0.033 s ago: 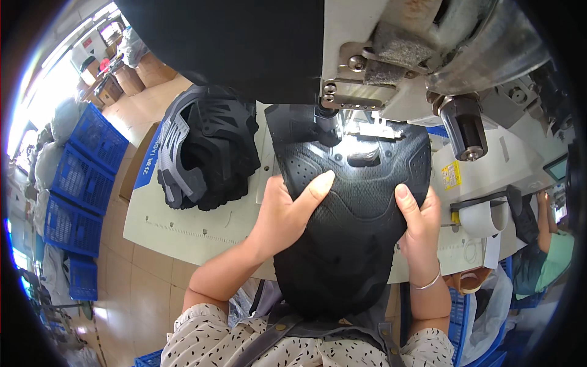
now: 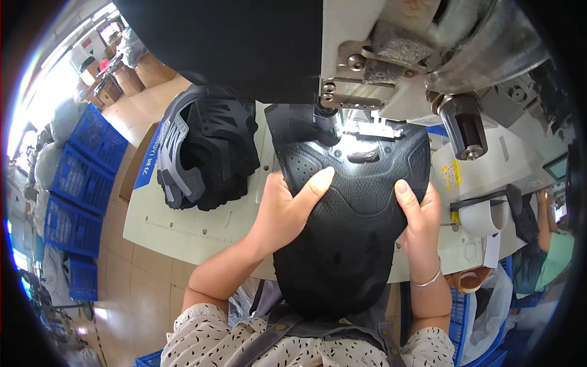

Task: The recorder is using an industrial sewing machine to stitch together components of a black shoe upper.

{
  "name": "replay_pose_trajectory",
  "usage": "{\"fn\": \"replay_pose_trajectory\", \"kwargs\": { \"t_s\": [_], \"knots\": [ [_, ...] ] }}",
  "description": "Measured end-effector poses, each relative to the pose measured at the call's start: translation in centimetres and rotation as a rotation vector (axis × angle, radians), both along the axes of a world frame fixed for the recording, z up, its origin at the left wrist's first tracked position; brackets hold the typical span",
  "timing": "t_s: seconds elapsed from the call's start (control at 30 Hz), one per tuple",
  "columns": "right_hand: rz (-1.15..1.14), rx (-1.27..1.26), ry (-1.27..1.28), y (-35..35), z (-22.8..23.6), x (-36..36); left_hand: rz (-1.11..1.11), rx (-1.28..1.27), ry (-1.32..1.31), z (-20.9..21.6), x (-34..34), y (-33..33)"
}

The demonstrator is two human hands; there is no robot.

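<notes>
A black moulded fabric panel (image 2: 351,244) with textured ridges and small perforations lies flat across the worktable and hangs over its front edge. My left hand (image 2: 287,205) grips its left edge, thumb stretched on top and fingers hidden beneath. On the right edge, my right hand (image 2: 417,214) pinches the panel in the same way. The panel's far end sits under the presser area of a sewing machine (image 2: 358,92), where a bright lamp glares on it. Glare hides the needle point.
Left of the panel, a pile of black and grey moulded pieces (image 2: 211,147) rests on the pale worktable (image 2: 183,223). Blue crates (image 2: 76,177) are stacked beyond the table's left side. A white round container (image 2: 483,218) stands at right, near another person's arm (image 2: 543,220).
</notes>
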State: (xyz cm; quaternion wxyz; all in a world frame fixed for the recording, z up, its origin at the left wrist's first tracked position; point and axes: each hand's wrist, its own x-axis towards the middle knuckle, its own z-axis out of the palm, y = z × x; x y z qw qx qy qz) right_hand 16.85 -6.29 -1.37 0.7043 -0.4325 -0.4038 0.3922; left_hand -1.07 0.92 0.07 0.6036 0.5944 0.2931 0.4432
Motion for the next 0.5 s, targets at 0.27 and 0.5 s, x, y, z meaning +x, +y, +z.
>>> {"fn": "replay_pose_trajectory", "kwargs": {
  "t_s": [0.27,0.5],
  "knots": [
    [0.055,0.045,0.067,2.0,0.8,0.3,-0.03,-0.113,-0.093,1.1,0.6,3.1],
    [0.027,0.037,0.022,1.4,0.4,-0.6,-0.101,-0.223,-0.089,2.1,-0.1,4.2]
  ]
}}
